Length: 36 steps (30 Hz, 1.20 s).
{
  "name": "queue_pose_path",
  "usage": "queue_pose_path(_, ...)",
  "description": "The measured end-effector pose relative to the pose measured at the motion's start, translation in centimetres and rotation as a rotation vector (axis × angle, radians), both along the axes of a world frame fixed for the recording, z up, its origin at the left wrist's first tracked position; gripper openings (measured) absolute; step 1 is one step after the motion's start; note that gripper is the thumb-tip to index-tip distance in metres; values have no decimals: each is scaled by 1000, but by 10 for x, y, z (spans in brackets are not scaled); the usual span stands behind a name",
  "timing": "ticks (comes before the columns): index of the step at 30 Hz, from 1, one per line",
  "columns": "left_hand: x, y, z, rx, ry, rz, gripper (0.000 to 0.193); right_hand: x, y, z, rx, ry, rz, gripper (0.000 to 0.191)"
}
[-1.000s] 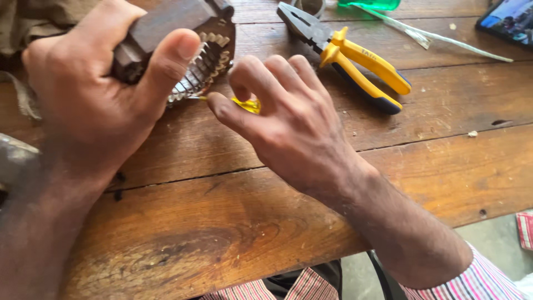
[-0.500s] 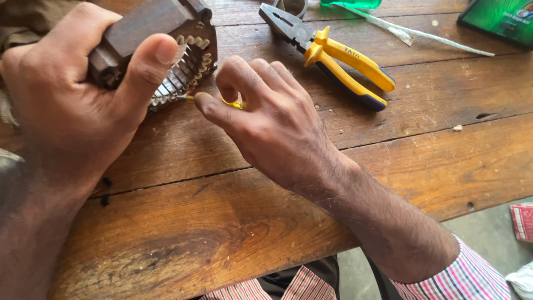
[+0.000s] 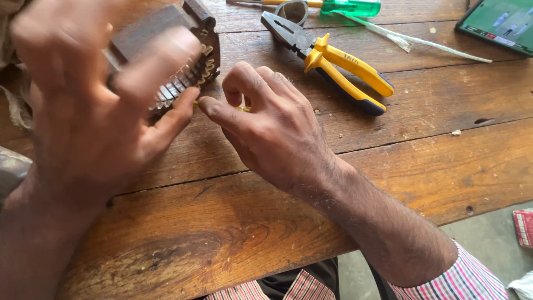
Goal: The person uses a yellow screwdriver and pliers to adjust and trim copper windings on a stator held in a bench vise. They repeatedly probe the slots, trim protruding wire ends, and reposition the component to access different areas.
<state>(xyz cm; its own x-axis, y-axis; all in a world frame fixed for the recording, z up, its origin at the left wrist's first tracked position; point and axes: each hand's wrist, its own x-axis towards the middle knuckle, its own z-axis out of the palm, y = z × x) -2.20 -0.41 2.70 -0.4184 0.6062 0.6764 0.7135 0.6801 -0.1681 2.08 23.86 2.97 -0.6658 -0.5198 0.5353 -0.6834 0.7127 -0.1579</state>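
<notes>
I see the left hand (image 3: 83, 105), blurred, wrapped around a dark brown ridged block (image 3: 166, 39) with pale slotted teeth along its lower edge, thumb across its face. The right hand (image 3: 277, 128) sits just beside it, fingers curled, pinching a small yellow piece (image 3: 244, 109) mostly hidden under the knuckles; its tip meets the block's teeth. Beyond the right hand lie yellow-handled pliers (image 3: 333, 66) on the wooden table (image 3: 250, 222), and farther off a green-handled screwdriver (image 3: 350, 7).

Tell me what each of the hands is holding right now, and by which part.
Left hand, blurred, grips the slotted metal core around its outer side. Right hand pinches a small yellow piece at its fingertips, mostly hidden.
</notes>
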Motion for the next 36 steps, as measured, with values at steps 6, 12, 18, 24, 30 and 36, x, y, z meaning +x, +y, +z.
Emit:
queue_pose_path(6, -3, 12, -12, -18, 89, -74, 47, 1, -2, 1, -4, -14, -17, 20)
queue_pose_path(12, 7, 13, -11, -83, 33, 34, 30, 1, -3, 3, -13, -12, -19, 24)
queue_pose_path(18, 12, 18, -8, -105, -36, 94, 14, 1, -2, 3, -17, -36, -20, 27)
queue_pose_path(24, 13, 22, 1, -87, -103, 75, 14, 0, -2, 2, -26, -40, -14, 27)
queue_pose_path(30, 15, 26, 12, -86, -55, 86, 21, 0, -2, 2, -33, -44, -9, 27)
queue_pose_path(36, 17, 25, 14, -66, -140, 57, 22, 0, -2, 2, -33, -40, -7, 27)
